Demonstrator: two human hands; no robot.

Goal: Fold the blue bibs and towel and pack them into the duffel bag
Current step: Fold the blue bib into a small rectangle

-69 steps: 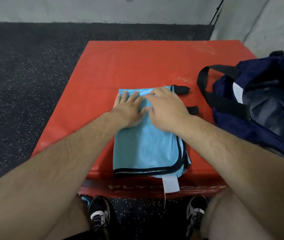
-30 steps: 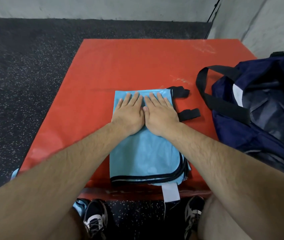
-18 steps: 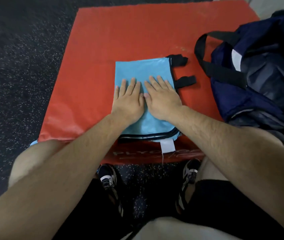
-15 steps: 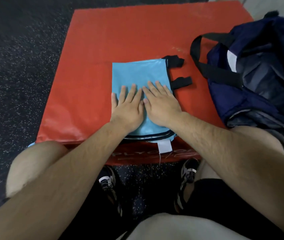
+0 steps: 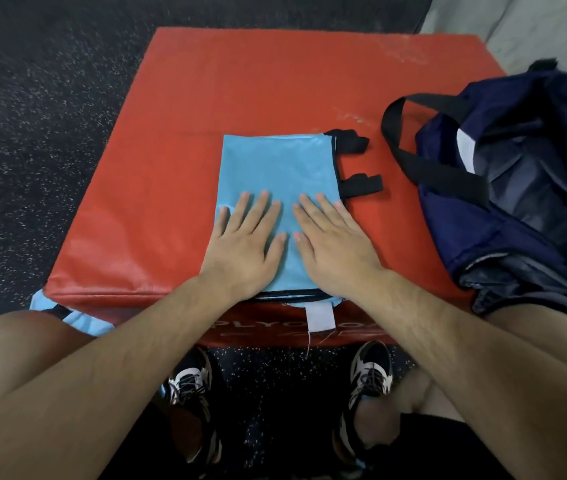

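Though fingers (image 5: 262, 209) stay flat, left hand (image 5: 244, 251) and right hand (image 5: 334, 251) have parted atop bib (image 5: 278, 161).

Bib (image 5: 275, 168): light blue, black trim, black straps (image 5: 361, 185), white tag (image 5: 320, 317) (hanging at its 6 o'clock).
Box (image 5: 240, 81): red, faint pale lettering on the front.
Duffel bag (image 5: 455, 230): navy, black handles (image 5: 413, 161), white patches (3 o'clock).
Floor (image 5: 33, 98): black, white-speckled.
Shoes (image 5: 190, 382): black and white.
Cloth (image 5: 81, 318): light blue (box's 8 o'clock).

The folded light-blue fabric bib (image 5: 277, 168) lies at the near edge of the red padded box (image 5: 240, 81); the navy fabric duffel bag (image 5: 534, 209) sits to its right
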